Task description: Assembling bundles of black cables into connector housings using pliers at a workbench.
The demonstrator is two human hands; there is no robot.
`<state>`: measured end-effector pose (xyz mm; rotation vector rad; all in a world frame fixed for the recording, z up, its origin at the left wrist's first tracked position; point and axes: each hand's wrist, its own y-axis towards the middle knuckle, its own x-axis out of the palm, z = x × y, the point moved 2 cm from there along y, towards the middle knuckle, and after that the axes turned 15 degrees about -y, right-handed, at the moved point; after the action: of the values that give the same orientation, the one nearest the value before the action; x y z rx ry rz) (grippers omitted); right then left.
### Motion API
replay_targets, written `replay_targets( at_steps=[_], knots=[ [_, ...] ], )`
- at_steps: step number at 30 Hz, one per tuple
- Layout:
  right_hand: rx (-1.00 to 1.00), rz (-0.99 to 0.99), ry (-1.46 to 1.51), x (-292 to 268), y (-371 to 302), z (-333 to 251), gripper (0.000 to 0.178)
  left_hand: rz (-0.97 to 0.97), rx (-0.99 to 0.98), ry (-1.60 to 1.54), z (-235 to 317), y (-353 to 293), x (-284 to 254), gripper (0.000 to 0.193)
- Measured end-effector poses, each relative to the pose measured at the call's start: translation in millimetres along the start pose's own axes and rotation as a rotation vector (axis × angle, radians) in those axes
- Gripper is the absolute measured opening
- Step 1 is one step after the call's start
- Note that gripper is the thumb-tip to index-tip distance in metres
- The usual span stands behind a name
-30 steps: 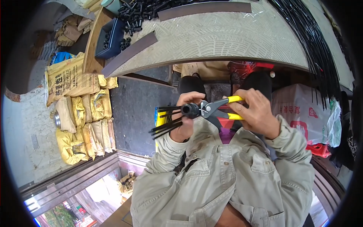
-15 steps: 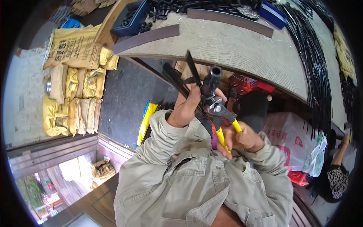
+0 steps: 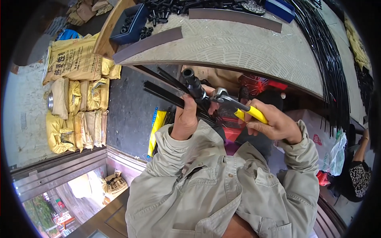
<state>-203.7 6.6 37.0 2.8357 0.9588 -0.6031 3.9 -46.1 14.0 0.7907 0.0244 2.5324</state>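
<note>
My left hand is closed around a black tubular fitting with an open round end, which tilts up toward the far left. Long black strips stick out past the same hand to the left. Its fingertips show on the far side of the fitting. My right hand is wrapped round the yellow handles of a pair of pliers. The metal head of the pliers is beside the fitting, by my left fingertips; whether the jaws grip anything is hidden.
Ahead is a bench with a blue bin of black parts, loose black fittings and a bundle of thin black rods. Yellow sacks are stacked left. A white bag stands right, near another person's arm.
The fitting has swung to the left and tilts more. My right hand has risen rightward, turning the pliers from nearly upright to sideways. My left hand keeps its hold.
</note>
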Motion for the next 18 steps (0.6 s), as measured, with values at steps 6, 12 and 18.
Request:
replay_targets(
  at_steps=[6, 12, 18],
  knots=[
    [0.012, 0.018, -0.222, -7, 6, -16, 0.014, 0.003, 0.000, 0.029, -1, -1, -2, 0.065],
    [0.045, 0.011, -0.226, 5, 7, -10, 0.014, -0.037, 0.007, 0.117, 1, -3, 0, 0.066],
    [0.116, -0.029, 0.095, -2, 9, -1, 0.016, -0.007, -0.018, 0.040, 1, 0, 1, 0.066]
  ],
)
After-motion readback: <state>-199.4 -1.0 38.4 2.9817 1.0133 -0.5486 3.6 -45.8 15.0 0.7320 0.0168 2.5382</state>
